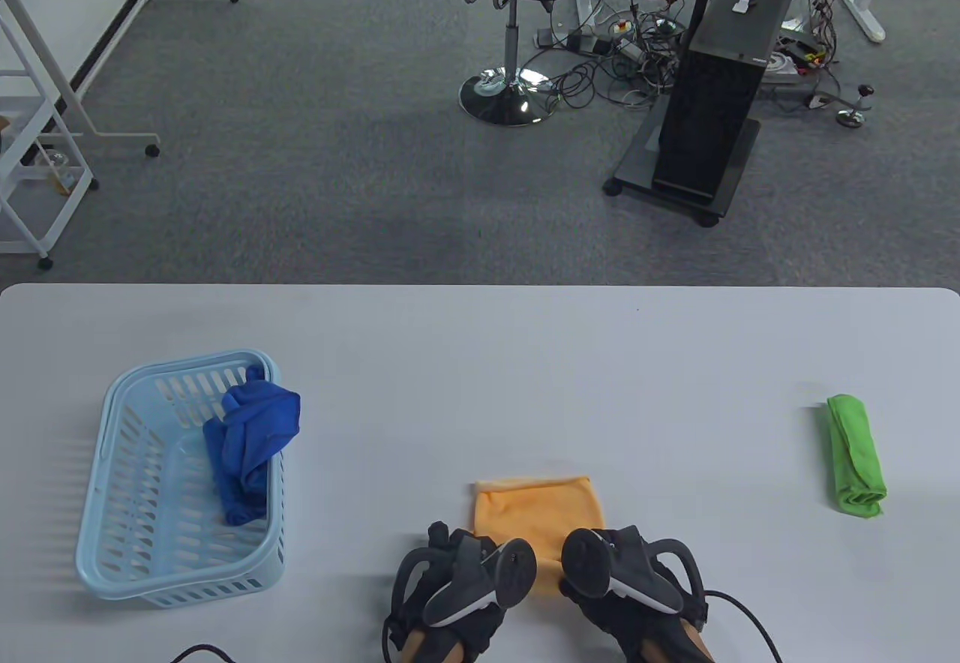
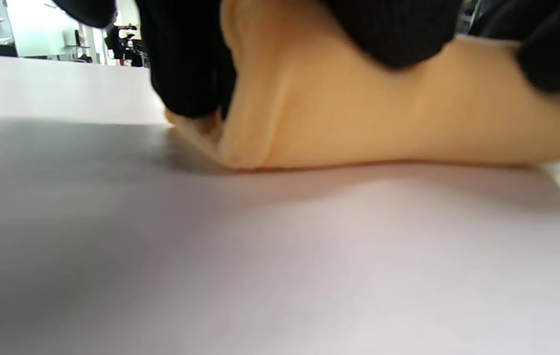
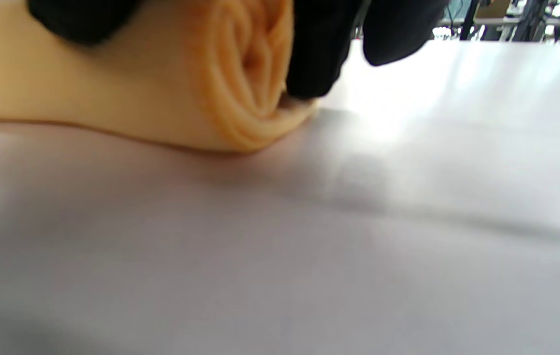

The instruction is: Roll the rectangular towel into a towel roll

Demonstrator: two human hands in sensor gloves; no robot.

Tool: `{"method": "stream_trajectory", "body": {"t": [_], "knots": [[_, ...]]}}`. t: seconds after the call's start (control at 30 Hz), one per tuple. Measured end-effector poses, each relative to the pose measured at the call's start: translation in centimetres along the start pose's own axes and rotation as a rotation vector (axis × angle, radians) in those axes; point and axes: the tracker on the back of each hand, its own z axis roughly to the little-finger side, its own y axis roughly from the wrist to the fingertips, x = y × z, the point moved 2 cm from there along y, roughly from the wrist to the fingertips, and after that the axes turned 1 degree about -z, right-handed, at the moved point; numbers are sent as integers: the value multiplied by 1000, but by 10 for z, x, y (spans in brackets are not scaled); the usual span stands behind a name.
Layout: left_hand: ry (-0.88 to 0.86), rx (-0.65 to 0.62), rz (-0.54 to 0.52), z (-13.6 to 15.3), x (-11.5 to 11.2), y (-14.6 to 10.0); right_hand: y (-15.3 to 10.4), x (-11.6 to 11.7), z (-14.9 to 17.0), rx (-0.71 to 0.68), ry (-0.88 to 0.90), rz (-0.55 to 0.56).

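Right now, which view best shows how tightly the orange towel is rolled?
The right wrist view: the orange towel shows its spiral end layers there. The left wrist view shows a looser folded end, blurred. The table view shows only the flat unrolled part; the hands hide the roll.

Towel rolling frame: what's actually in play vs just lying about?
In play:
- orange towel, near end already coiled
- left hand, fingers curled on the roll
- right hand, gripping the other end

Lying about:
- green towel roll
- blue towel in the basket
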Motion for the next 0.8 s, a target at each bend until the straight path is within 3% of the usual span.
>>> {"method": "stream_trajectory", "body": {"t": [0.07,0.23,0.33,0.5,0.57,0.7,0.8], "knots": [[-21,19,6,2,0,0,0,-1,3,15,66,17],[26,61,57,-2,-5,1,2,3,2,16,27,38],[51,44,-18,-4,0,-2,0,0,0,-28,161,97],[139,32,-25,-13,-2,-1,0,-4,-7,-34,63,176],[122,24,18,-11,-2,-2,0,-5,-6,-16,37,187],[65,19,78,-4,-7,-4,0,-3,-2,-9,48,114],[136,38,107,-7,-11,-1,3,4,-4,6,-25,23]]}}
